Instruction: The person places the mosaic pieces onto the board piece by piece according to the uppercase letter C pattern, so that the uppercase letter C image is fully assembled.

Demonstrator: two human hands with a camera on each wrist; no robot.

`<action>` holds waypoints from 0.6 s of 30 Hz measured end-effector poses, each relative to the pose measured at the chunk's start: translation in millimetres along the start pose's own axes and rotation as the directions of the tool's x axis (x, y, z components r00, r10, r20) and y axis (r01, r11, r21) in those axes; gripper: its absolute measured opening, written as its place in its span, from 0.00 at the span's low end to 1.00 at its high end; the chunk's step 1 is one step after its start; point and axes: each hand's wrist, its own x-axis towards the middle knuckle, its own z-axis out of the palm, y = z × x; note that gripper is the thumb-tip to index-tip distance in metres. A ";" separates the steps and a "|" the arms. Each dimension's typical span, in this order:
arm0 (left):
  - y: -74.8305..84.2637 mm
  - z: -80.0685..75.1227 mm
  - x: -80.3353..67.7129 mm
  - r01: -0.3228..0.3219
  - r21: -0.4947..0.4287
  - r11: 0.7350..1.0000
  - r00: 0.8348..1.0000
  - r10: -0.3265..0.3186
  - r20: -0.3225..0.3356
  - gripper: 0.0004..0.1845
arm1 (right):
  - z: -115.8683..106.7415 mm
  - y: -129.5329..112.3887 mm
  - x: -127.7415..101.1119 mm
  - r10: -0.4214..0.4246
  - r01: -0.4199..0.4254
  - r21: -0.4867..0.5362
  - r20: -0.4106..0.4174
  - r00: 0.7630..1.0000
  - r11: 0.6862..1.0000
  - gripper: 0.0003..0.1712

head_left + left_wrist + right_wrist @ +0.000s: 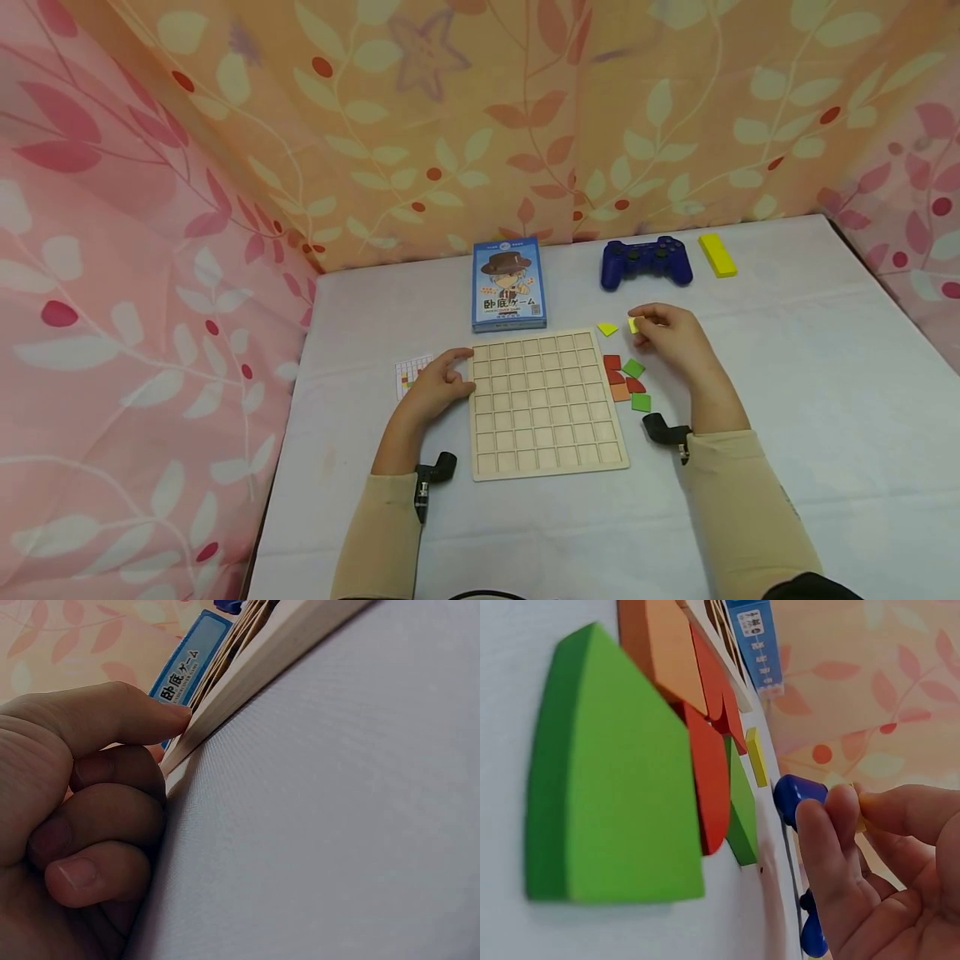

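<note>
At the left edge of a wooden grid board (548, 404), my left hand (437, 388) holds the rim with thumb and index finger. In the left wrist view the other fingers are curled beside the board's edge (247, 682). My right hand (670, 337) pinches a small yellow tile (633, 325) between thumb and fingers, above the cloth right of the board. Fingers hide most of that tile in the right wrist view. Another yellow tile (607, 329) lies by the board's upper right corner. Below it lie red tiles (612, 362), an orange tile (619, 392) and green tiles (641, 402).
A blue game box (509, 285) lies behind the board. Farther right are a blue game controller (647, 262) and a yellow block (717, 255). A printed pattern card (406, 375) is partly covered by my left hand. Patterned curtains (450, 125) border the white-clothed table (555, 533).
</note>
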 end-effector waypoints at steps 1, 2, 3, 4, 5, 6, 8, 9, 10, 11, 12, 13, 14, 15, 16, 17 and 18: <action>-0.1 0.0 0.2 0.000 0.001 1.000 1.000 0.000 0.002 0.34 | -0.7 -0.1 -0.2 0.014 -0.014 0.018 0.012 1.000 1.000 0.21; 0.0 -0.1 0.2 0.000 -0.001 1.000 1.000 0.000 0.003 0.34 | -1.2 -0.4 -0.6 0.028 -0.029 0.035 0.023 0.999 0.999 0.22; -0.1 -0.1 0.3 -0.001 0.000 1.000 1.000 0.001 0.004 0.34 | -1.6 -0.6 -0.9 0.036 -0.038 0.043 0.033 0.999 0.998 0.23; 0.0 -0.2 0.3 0.000 0.000 1.000 1.000 0.000 0.005 0.34 | -2.1 -0.9 -1.2 0.046 -0.048 0.050 0.040 0.998 0.998 0.23; 0.1 -0.2 0.4 0.001 -0.001 1.000 1.000 -0.001 0.006 0.34 | -2.3 -1.4 -1.6 0.051 -0.054 0.050 0.048 0.998 0.997 0.24; 0.1 -0.2 0.5 0.001 -0.002 1.000 1.000 -0.001 0.007 0.34 | -2.4 -1.9 -1.9 0.056 -0.058 0.052 0.051 0.997 0.997 0.24; 0.6 -0.3 0.3 0.002 -0.003 1.000 1.000 -0.002 0.007 0.34 | -2.6 -2.8 -2.5 0.059 -0.062 0.052 0.058 0.997 0.997 0.25; 0.8 -0.3 0.2 0.002 -0.003 1.000 1.000 -0.002 0.007 0.34 | -2.7 -3.3 -2.8 0.058 -0.061 0.054 0.062 0.996 0.997 0.25; 1.0 -0.3 0.1 0.003 -0.003 1.000 1.000 -0.003 0.007 0.34 | -2.7 -3.7 -3.0 0.058 -0.062 0.060 0.063 0.996 0.996 0.26; 1.1 -0.2 0.1 0.005 -0.003 1.000 1.000 -0.005 0.006 0.34 | -2.8 -3.7 -3.0 0.057 -0.061 0.066 0.064 0.996 0.996 0.27; 1.1 -0.1 0.2 0.006 -0.005 1.000 1.000 -0.006 0.005 0.34 | -2.6 -3.9 -3.1 0.058 -0.063 0.079 0.064 0.996 0.995 0.28; 1.0 -0.1 0.3 0.005 -0.006 1.000 1.000 -0.005 0.006 0.34 | -2.5 -4.2 -3.3 0.058 -0.064 0.092 0.068 0.996 0.994 0.29; 1.2 -0.1 0.3 0.006 -0.006 1.000 1.000 -0.006 0.005 0.34 | -2.3 -4.3 -3.4 0.059 -0.066 0.107 0.071 0.996 0.992 0.30; 1.4 0.0 0.3 0.006 -0.005 1.000 1.000 -0.006 0.005 0.34 | -2.3 -4.2 -3.6 0.057 -0.066 0.119 0.077 0.995 0.991 0.31; 1.4 0.0 0.3 0.004 -0.005 1.000 1.000 -0.004 0.006 0.34 | -2.2 -4.2 -3.7 0.057 -0.067 0.130 0.081 0.995 0.989 0.32; 1.4 -0.1 0.4 0.003 -0.005 1.000 1.000 -0.003 0.006 0.34 | -2.1 -4.5 -4.1 0.055 -0.066 0.133 0.084 0.995 0.989 0.32; 1.5 -0.2 0.4 0.002 -0.004 1.000 1.000 -0.002 0.006 0.34 | -1.9 -5.1 -4.5 0.054 -0.066 0.134 0.088 0.995 0.989 0.31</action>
